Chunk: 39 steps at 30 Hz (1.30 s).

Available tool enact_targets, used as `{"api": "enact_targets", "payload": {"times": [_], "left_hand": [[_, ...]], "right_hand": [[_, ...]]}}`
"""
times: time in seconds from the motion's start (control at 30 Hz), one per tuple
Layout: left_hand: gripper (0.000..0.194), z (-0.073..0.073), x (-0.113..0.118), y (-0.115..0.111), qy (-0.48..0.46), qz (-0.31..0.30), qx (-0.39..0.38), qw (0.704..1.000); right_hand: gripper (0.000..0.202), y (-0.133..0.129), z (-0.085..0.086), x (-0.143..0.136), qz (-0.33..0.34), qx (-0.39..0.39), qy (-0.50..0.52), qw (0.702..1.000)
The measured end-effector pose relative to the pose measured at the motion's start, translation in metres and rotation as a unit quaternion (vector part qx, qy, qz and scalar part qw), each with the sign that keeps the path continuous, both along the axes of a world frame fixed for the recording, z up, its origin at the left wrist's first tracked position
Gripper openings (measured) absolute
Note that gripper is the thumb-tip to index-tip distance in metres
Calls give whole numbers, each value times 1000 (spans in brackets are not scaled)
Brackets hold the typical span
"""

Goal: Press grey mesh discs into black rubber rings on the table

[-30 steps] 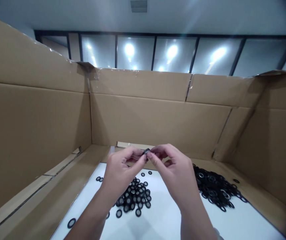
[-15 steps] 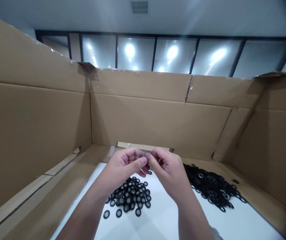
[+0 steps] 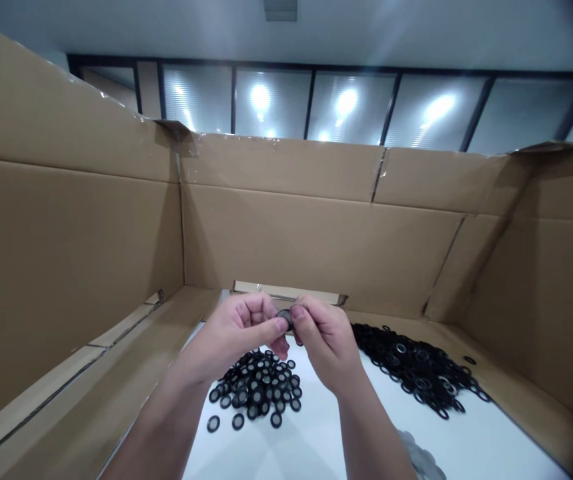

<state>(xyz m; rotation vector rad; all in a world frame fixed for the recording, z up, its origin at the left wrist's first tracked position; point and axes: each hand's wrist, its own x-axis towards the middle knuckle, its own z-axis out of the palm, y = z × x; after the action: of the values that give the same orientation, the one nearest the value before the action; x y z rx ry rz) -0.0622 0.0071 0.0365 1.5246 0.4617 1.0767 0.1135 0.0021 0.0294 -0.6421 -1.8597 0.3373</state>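
Note:
Between my hands, above the white tabletop, is a small black rubber ring with a grey disc (image 3: 285,319) in its middle. My left hand (image 3: 246,327) pinches its left edge between thumb and fingers. My right hand (image 3: 325,337) grips its right edge, the thumb pressed on the rim. Below my left hand lies a pile of similar black rings with grey centres (image 3: 261,387). Beyond my right hand spreads a heap of open black rings (image 3: 416,370). Thin grey translucent discs (image 3: 421,460) lie beside my right forearm, partly hidden by it.
Tall cardboard walls (image 3: 286,233) surround the white tabletop (image 3: 311,433) at the left, back and right. One loose black ring (image 3: 469,360) rests on the cardboard at the right. A cardboard strip (image 3: 291,291) runs along the back.
Both hands have shifted slightly left, and the held ring now shows its grey face more fully. My right forearm has moved left, showing more of the grey discs.

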Motion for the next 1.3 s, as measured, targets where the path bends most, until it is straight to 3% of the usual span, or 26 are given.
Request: {"api": "enact_targets", "payload": {"times": [0.23, 0.5, 0.6, 0.73, 0.8, 1.1, 1.3], "left_hand": [[28, -1, -13, 3, 68, -32, -9, 997], [29, 1, -38, 9, 176, -50, -15, 983], [22, 2, -29, 11, 130, -22, -6, 991], [19, -1, -1, 8, -17, 16, -8, 1000], [19, -3, 8, 6, -54, 11, -25, 998], [19, -2, -3, 5, 8, 22, -5, 1000], [25, -4, -3, 5, -5, -47, -10, 999]], "right_hand": [[30, 2, -2, -1, 24, 91, -19, 995], [35, 5, -6, -8, 3, 75, -129, 989], [32, 9, -11, -14, -35, 93, -68, 993], [31, 9, -19, -24, -110, 127, 90, 982], [32, 9, -20, -25, -120, 118, 121, 978], [38, 10, -5, 0, 13, 30, -1, 999], [40, 13, -16, -10, 145, -51, 88, 984]]}}
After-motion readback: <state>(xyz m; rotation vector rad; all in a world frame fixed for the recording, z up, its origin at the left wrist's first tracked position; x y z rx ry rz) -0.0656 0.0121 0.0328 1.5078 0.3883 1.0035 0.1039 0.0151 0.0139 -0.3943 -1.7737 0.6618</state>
